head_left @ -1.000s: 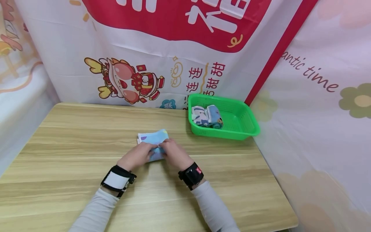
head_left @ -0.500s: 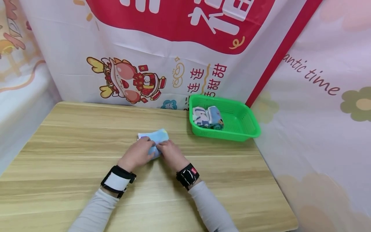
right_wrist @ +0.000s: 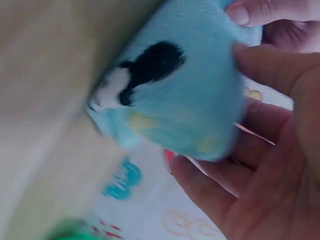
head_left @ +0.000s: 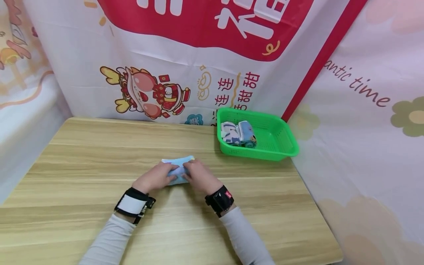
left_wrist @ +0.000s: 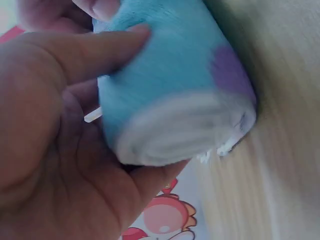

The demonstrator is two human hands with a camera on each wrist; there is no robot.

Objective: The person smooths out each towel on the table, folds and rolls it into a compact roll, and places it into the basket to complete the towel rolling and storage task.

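Observation:
A light blue towel (head_left: 179, 161) with a plush surface lies on the wooden table, partly rolled. My left hand (head_left: 155, 177) grips its left side, the thumb over the top and the fingers behind. On the right side my right hand (head_left: 201, 178) grips it the same way. The left wrist view shows the end of the towel roll (left_wrist: 185, 131), with pale layers wound together and a purple patch nearby. In the right wrist view the towel (right_wrist: 200, 95) bears a dark and white print and yellow spots.
A green plastic basket (head_left: 269, 151) stands at the back right of the table (head_left: 99, 147). Inside, at its left end, lie rolled printed cloths (head_left: 246, 131). A printed curtain (head_left: 195, 55) hangs behind the table, with another at the right.
The towel's flat far part has become shorter as the roll took it up, and its far edge has come nearer. Both hands stay on it with shifted fingers. The basket stays put.

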